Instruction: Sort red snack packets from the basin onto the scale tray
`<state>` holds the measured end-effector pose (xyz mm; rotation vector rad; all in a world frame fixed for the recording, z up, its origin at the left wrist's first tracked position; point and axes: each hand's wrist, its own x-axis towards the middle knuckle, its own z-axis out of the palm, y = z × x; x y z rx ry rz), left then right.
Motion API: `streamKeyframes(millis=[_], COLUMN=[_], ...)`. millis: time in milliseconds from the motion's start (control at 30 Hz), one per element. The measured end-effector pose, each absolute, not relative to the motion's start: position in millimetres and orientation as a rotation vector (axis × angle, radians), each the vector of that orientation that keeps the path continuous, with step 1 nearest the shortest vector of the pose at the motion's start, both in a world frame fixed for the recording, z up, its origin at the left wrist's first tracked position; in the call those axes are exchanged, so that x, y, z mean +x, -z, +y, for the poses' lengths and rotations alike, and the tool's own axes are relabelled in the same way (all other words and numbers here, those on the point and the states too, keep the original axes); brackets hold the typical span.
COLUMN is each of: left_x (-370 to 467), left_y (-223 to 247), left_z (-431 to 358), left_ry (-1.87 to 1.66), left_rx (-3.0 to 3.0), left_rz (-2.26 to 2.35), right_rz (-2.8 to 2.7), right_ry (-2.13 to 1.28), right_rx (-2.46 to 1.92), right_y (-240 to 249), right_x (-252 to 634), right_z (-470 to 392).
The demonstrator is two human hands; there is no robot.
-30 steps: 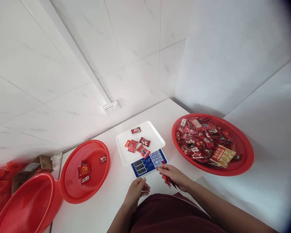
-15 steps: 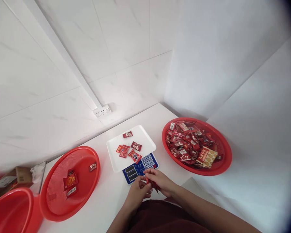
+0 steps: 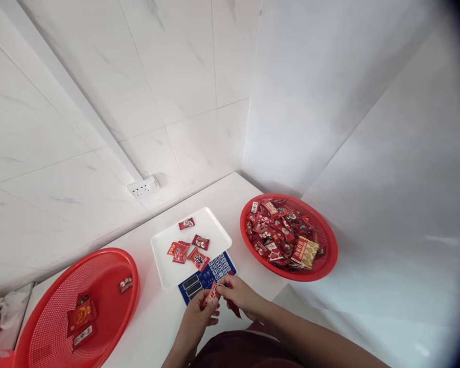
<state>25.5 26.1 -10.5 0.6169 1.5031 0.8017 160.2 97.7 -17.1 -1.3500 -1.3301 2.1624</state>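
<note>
In front of my body, my left hand [image 3: 197, 313] and my right hand [image 3: 240, 296] meet, fingers closed. A small red-and-white snack packet [image 3: 212, 293] is pinched between them. Below the fingers of my right hand hangs a darker red packet [image 3: 233, 308], partly hidden by that hand. Just beyond my hands lies the blue keypad panel [image 3: 209, 276] of a digital scale, whose white tray [image 3: 164, 271] bears several red packets [image 3: 201, 242]. My fingers cover the panel's near edge.
A red basket [image 3: 331, 258] heaped with red packets stands on the right, near the wall. On the left, another red basket [image 3: 34, 329] has a few packets inside. The white table [image 3: 147, 317] runs along a tiled wall with a power socket [image 3: 142, 187].
The view has shifted, so the table's contents appear further left. A red-and-white packet now shows between both hands, where mainly dark red wrapping in my right hand was seen.
</note>
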Motion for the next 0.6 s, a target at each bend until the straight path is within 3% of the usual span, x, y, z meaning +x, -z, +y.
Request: streamKeyframes(millis=[600], left_x=[31], left_y=[23], left_z=[26], left_ry=[-0.838], left_rx=[0.631], left_rz=[1.516], right_rz=[-1.465], right_ry=[-2.178], right_rx=[-1.226], right_y=[21], right_x=[164], right_z=[101])
